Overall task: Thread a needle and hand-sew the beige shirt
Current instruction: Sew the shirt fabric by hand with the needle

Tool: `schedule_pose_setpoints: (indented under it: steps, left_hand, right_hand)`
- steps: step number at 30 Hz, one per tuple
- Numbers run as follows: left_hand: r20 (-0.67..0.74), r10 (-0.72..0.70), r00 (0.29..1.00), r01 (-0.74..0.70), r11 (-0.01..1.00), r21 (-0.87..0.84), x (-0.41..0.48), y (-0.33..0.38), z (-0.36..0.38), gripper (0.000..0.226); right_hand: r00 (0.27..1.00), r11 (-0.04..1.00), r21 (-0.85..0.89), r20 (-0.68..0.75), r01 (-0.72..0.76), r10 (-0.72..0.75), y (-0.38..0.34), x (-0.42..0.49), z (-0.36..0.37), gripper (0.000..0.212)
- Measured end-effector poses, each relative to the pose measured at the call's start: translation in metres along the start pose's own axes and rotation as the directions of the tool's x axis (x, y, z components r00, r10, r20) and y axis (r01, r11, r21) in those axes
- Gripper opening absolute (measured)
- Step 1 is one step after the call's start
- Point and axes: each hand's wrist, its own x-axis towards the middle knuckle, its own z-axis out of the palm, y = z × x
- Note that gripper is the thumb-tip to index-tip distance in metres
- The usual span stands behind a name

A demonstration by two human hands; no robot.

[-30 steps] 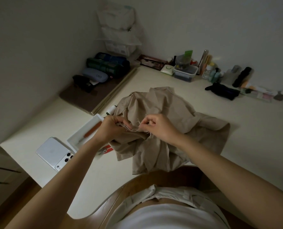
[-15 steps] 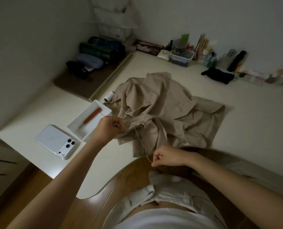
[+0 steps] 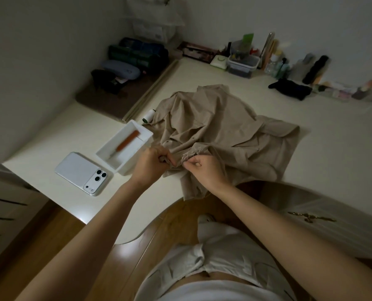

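Note:
The beige shirt (image 3: 219, 127) lies crumpled on the white table (image 3: 311, 131), its near edge hanging over the table's rim. My left hand (image 3: 151, 165) grips a bunched fold of the shirt's near hem. Close beside it, my right hand (image 3: 204, 170) pinches at the same hem, where pale thread (image 3: 186, 157) shows in small loops. The needle itself is too small to make out. A white thread spool (image 3: 148, 115) lies at the shirt's far left corner.
A white tray (image 3: 115, 157) holding an orange-handled tool (image 3: 126, 143) sits left of my hands, with a white phone (image 3: 83, 173) beside it. Boxes, bottles and dark pouches line the back wall. Gold scissors (image 3: 311, 218) lie near the table's right front edge.
My right hand had drawn the thread out toward my body and has now come back up to the hem next to my left hand. The left hand kept its grip.

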Motion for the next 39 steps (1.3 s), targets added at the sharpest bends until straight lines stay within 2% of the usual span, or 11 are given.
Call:
schedule_pose_setpoints:
  steps: [3,6,10,13,18,21,24,26,30,34,39]
  left_hand:
    - [-0.019,0.028,0.999,-0.028,1.0,0.014,-0.001,-0.005,0.002,0.03]
    - [0.015,-0.012,1.0,0.011,0.998,0.068,-0.002,-0.015,0.003,0.029]
    - [0.147,0.048,0.988,-0.076,0.978,0.193,-0.011,-0.027,0.011,0.024]
    - [0.276,-0.038,0.961,-0.06,0.94,0.336,-0.024,-0.031,0.023,0.029]
    - [0.339,-0.159,0.927,0.236,0.951,-0.201,-0.043,0.0,0.044,0.038]
    - [0.453,-0.214,0.866,0.425,0.793,-0.437,-0.051,0.019,0.051,0.03]
    - [0.425,-0.253,0.869,0.494,0.507,-0.707,-0.06,0.027,0.05,0.02]
    - [0.378,-0.3,0.876,0.479,0.445,-0.756,-0.066,0.028,0.047,0.022]
    - [0.3,-0.219,0.929,0.365,0.682,-0.633,-0.088,0.03,0.044,0.032]
    - [0.326,-0.161,0.932,0.31,0.821,-0.479,-0.109,0.041,0.053,0.031]
    - [0.427,-0.054,0.903,0.263,0.855,-0.447,-0.127,0.045,0.063,0.026]
  right_hand:
    - [0.995,0.994,0.058,-0.043,0.088,-0.085,-0.004,-0.01,0.004,0.021]
    - [0.985,0.993,0.046,0.128,0.107,-0.112,0.007,-0.028,0.003,0.016]
    - [0.966,0.996,-0.006,0.246,0.087,-0.083,0.034,-0.045,-0.002,0.015]
    - [0.966,0.996,0.002,0.243,0.093,-0.091,0.04,-0.054,-0.005,0.015]
    - [0.952,0.994,-0.007,0.289,0.106,-0.1,0.044,-0.069,-0.001,0.023]
    - [0.935,0.995,-0.013,0.344,0.095,-0.084,0.051,-0.081,0.0,0.017]
    - [0.918,0.995,-0.071,0.395,0.069,-0.035,0.062,-0.095,-0.002,0.019]
    - [0.912,0.994,-0.107,0.41,0.02,0.026,0.074,-0.102,-0.005,0.017]
    - [0.931,0.976,-0.182,0.32,-0.124,0.178,0.094,-0.105,-0.009,0.017]
    - [0.968,0.981,0.044,0.176,-0.189,0.179,0.072,-0.096,-0.014,0.026]
    - [0.833,0.862,0.27,0.485,-0.43,0.264,0.033,-0.084,-0.006,0.036]
